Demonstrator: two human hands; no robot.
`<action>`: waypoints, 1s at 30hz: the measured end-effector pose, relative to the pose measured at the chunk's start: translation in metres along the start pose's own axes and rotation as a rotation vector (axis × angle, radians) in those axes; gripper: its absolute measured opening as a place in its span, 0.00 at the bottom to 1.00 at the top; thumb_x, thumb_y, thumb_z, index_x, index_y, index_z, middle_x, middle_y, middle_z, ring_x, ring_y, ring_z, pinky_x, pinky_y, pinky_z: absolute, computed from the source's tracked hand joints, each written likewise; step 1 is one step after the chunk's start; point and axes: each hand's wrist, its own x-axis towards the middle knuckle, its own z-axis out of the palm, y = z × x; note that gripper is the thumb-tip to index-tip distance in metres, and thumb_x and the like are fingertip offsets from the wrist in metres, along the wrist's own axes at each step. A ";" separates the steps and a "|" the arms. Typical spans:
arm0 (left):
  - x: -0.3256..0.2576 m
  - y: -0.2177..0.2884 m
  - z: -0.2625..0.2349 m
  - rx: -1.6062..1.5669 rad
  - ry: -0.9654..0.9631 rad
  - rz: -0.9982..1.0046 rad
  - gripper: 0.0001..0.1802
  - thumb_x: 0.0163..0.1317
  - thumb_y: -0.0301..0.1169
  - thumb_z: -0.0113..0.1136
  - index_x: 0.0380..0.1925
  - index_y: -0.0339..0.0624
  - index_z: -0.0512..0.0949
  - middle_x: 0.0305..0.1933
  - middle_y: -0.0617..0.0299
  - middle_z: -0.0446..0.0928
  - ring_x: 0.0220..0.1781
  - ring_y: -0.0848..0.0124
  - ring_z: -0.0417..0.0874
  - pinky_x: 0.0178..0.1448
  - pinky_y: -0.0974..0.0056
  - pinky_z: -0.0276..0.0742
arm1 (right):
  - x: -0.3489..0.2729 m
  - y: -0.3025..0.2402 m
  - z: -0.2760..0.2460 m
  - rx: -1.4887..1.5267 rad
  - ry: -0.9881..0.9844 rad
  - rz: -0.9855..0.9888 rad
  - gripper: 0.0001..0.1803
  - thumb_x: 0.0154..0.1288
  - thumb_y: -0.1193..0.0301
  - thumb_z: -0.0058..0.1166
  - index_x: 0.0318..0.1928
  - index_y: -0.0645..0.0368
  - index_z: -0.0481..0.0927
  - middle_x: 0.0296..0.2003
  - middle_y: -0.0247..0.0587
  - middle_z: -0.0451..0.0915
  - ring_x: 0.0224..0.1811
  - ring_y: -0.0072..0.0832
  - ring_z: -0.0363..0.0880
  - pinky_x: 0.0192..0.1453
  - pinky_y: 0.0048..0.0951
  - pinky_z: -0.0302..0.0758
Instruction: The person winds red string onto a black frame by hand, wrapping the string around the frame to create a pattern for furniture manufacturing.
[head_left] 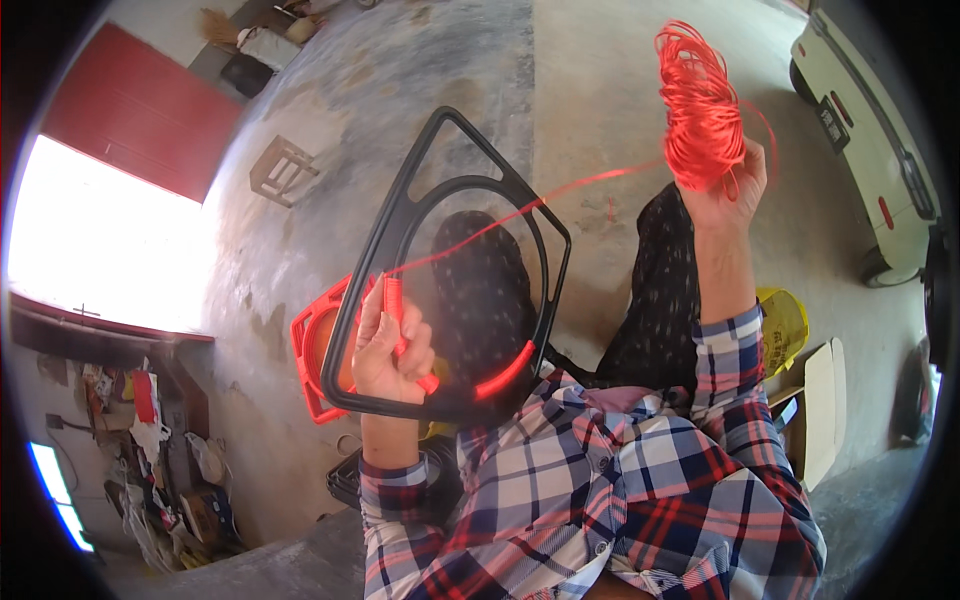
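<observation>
My left hand (385, 355) is closed around the lower left of a black plastic frame (385, 235), which has a pointed outer outline and a round inner ring. Red cord is wound tightly round the ring beneath my fingers. A second red wrapped section (505, 372) covers the ring's lower right. Up at the right, my right hand (728, 195) grips a thick looped bundle of red cord (700, 115). One strand stretches from the bundle across the frame to the winding at my left hand.
Behind the black frame at left is a similar red frame (300, 345). A yellow bag (785, 330) and an opened cardboard box (822, 410) lie by my right arm. A wooden stool (282, 170) is farther off; a pale vehicle (860, 130) stands at the right.
</observation>
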 end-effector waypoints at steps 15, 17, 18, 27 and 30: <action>0.011 -0.017 0.046 0.046 -0.067 0.052 0.22 0.69 0.32 0.53 0.63 0.50 0.69 0.32 0.59 0.69 0.14 0.79 0.57 0.14 0.76 0.48 | -0.051 0.104 0.060 0.106 0.089 0.624 0.20 0.68 0.65 0.54 0.56 0.63 0.72 0.48 0.44 0.79 0.47 0.31 0.81 0.54 0.36 0.79; 0.010 -0.030 0.049 0.034 -0.090 0.090 0.23 0.68 0.31 0.54 0.63 0.51 0.70 0.32 0.58 0.70 0.14 0.79 0.57 0.14 0.76 0.48 | -0.048 0.116 0.063 0.123 0.163 0.608 0.20 0.68 0.65 0.55 0.56 0.63 0.72 0.48 0.43 0.79 0.46 0.30 0.81 0.53 0.36 0.80; 0.009 -0.034 0.050 0.066 -0.124 0.096 0.24 0.68 0.31 0.55 0.64 0.53 0.70 0.33 0.57 0.70 0.14 0.79 0.57 0.14 0.76 0.48 | -0.046 0.120 0.063 0.147 0.242 0.602 0.20 0.68 0.65 0.55 0.55 0.63 0.72 0.47 0.43 0.79 0.45 0.30 0.81 0.52 0.35 0.80; 0.007 -0.046 0.039 -0.001 -0.334 0.001 0.25 0.66 0.31 0.57 0.63 0.61 0.70 0.31 0.60 0.68 0.14 0.77 0.57 0.15 0.75 0.50 | -0.035 0.118 0.054 0.157 0.062 0.579 0.22 0.64 0.61 0.58 0.51 0.67 0.75 0.45 0.48 0.80 0.45 0.34 0.81 0.48 0.35 0.82; 0.003 -0.049 0.025 -0.034 -0.383 -0.010 0.25 0.65 0.31 0.58 0.63 0.63 0.71 0.31 0.60 0.68 0.14 0.77 0.58 0.15 0.74 0.51 | -0.034 0.132 0.056 0.201 -0.044 0.594 0.23 0.63 0.61 0.57 0.50 0.69 0.75 0.44 0.50 0.80 0.45 0.38 0.80 0.49 0.36 0.81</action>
